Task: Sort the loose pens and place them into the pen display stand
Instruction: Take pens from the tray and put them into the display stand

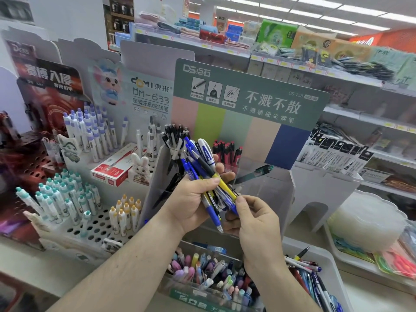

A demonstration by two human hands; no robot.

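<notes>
While the left hand (191, 199) clutched the pen bundle (202, 174), the right hand (252, 215) pinched one blue pen (227, 200) at five o'clock; drawing it lengthwise looked safest.

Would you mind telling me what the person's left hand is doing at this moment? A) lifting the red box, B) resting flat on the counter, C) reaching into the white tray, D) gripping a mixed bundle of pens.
D: the left hand has its fingers curled round a bundle of pens, blue, black and yellow, held up in front of the display stand.
</notes>
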